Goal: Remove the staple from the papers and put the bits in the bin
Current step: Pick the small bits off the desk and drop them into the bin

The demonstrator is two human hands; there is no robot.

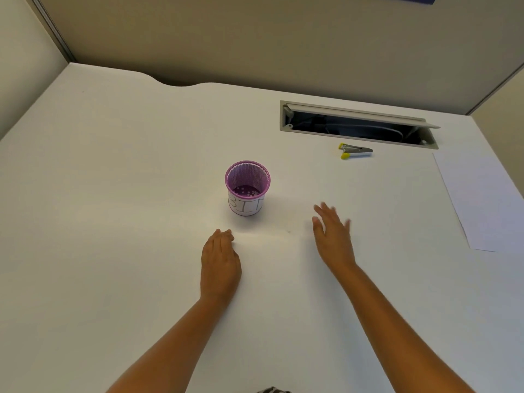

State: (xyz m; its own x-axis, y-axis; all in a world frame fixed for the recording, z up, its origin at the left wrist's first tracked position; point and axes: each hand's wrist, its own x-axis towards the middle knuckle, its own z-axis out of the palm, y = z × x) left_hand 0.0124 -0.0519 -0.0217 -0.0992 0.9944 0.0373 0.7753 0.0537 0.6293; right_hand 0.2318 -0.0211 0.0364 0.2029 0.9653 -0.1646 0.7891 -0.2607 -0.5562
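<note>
Purple mesh bin (247, 188) mid-desk, left hand (220, 265) curled empty, right hand (333, 236) spread, papers (487, 202) at right edge

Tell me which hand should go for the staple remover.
Right. The right hand is open and lies on the same side as the staple remover, which sits ahead of it near the papers. The left hand rests by the bin.

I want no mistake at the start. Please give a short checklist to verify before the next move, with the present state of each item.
1. Both hands free: left hand and right hand hold nothing: ok.
2. Staple remover within sight, lying on the desk: ok.
3. Papers present at the right edge: ok.
4. Staple position on papers: cannot tell.
5. Bin upright, opening free: ok.
</note>
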